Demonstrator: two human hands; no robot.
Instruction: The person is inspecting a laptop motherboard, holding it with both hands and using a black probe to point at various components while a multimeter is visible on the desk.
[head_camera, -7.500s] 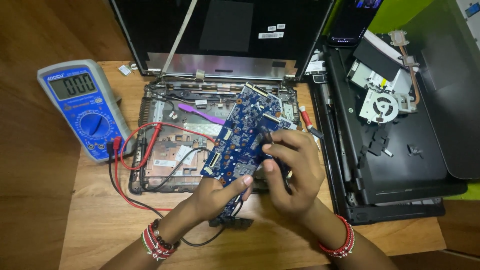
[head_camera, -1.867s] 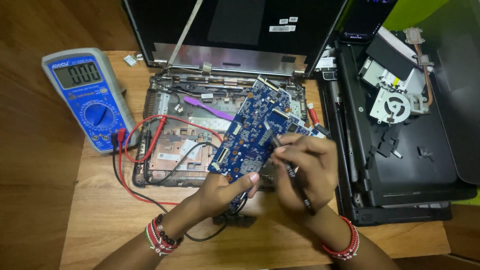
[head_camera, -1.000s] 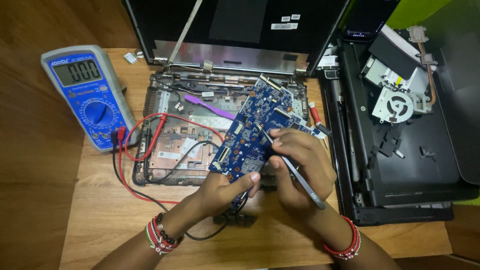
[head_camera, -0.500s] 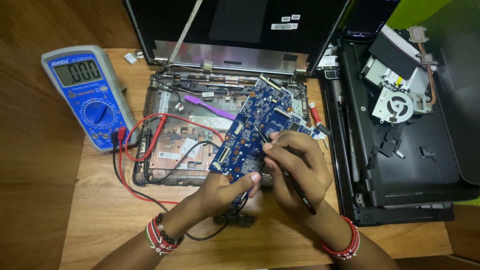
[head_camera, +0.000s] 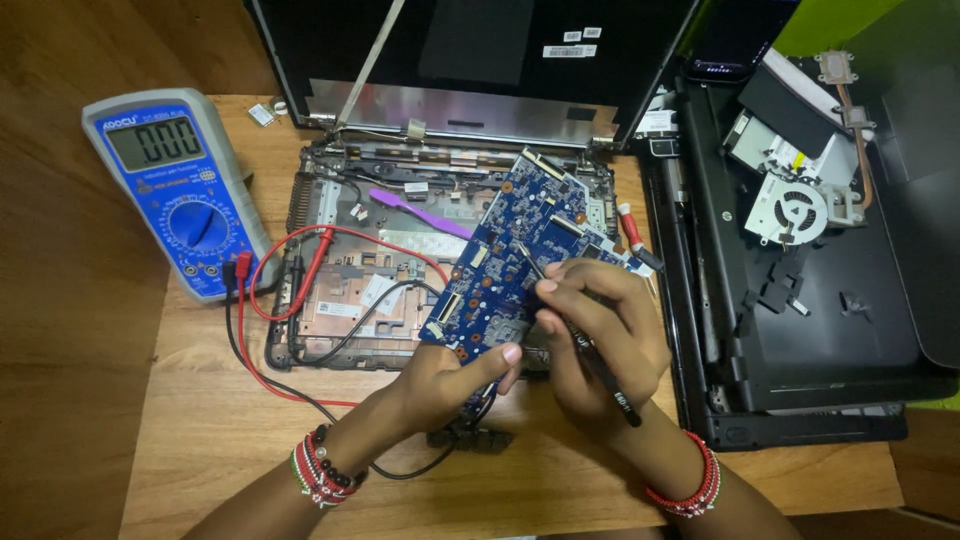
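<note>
Left hand (head_camera: 440, 385) pinches the lower edge of the blue circuit board (head_camera: 515, 265), thumb on top, fingers under, holding it tilted up over the opened laptop base (head_camera: 330, 300) near the middle of the desk (head_camera: 210, 440). Right hand (head_camera: 600, 340) has fingers pressed together around a thin black probe (head_camera: 585, 350), pen-style, tip touching the board's face near its middle. Right wrist is bent, palm down; left forearm comes in from the bottom edge. To do this well, judged: keep the board steady with the left pinch, touch only 1 contact with the tip, avoid bridging neighbours. Blue meter (head_camera: 175, 190) sits at the desk's left edge, red lead (head_camera: 300, 270) looped over the base. 2nd laptop shell (head_camera: 800, 330) lies at the right edge
</note>
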